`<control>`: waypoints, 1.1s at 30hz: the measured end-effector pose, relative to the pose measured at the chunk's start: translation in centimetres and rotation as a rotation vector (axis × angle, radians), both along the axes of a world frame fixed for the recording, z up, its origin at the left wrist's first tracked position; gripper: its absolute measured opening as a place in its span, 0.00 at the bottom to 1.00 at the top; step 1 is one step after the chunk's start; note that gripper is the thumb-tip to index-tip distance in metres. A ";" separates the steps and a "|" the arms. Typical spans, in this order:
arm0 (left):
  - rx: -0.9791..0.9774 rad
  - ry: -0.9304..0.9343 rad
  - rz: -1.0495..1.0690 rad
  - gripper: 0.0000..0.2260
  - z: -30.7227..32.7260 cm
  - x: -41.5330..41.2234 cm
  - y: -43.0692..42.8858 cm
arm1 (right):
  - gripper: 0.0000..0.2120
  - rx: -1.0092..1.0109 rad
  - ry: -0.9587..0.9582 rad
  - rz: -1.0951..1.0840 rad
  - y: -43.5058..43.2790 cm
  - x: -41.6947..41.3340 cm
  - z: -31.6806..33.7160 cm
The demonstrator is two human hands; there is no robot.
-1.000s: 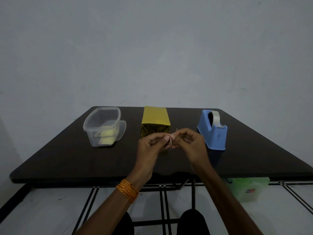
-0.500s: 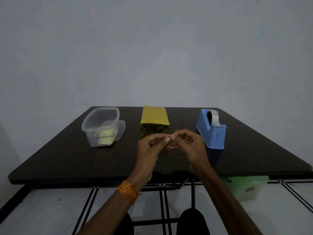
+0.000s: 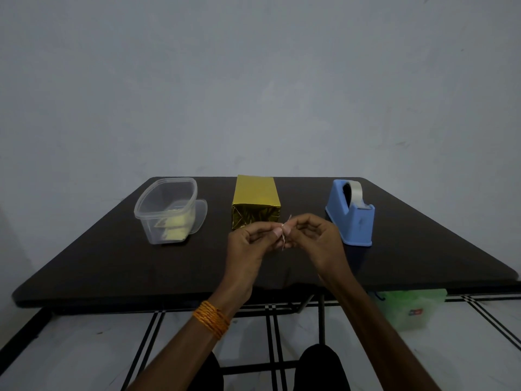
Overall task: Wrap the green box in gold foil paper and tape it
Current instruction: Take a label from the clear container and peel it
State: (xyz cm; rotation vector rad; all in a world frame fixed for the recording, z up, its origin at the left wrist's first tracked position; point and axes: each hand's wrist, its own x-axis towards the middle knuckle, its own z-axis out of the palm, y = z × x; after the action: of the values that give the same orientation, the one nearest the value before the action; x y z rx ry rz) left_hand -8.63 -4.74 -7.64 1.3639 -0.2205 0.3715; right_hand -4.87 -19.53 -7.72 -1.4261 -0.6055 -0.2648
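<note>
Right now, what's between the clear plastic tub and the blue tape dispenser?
The gold-wrapped box stands there on the table, apart from both, as the head view shows.

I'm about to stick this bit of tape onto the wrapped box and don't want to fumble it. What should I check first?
1. Grip: left hand and right hand both pinch the tape strip: ok.
2. Strip flat, not stuck to itself: cannot tell, it shows edge-on.
3. No green shows on the gold-wrapped box, visible faces: ok.
4. Near-end folds closed: ok; already taped: cannot tell.
5. Box stands free on the table, just behind the hands: ok.
6. More tape loaded in the blue tape dispenser: ok.
</note>
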 end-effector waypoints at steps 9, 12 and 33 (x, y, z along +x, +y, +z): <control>0.000 0.033 -0.006 0.07 0.1 0.0 -0.3 | 0.03 -0.026 0.009 -0.038 0.1 -0.2 0.0; -0.012 0.036 0.002 0.07 0.2 0.0 -0.1 | 0.03 -0.021 0.023 -0.022 0.2 -0.4 0.0; -0.018 -0.001 0.032 0.06 1.0 -0.5 0.0 | 0.08 -0.067 -0.079 -0.080 0.0 -1.5 0.4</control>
State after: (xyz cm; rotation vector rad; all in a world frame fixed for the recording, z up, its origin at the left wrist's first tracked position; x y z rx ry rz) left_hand -9.18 -4.70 -6.62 1.3505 -0.1953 0.4001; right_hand -6.35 -19.50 -7.32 -1.5118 -0.6280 -0.3684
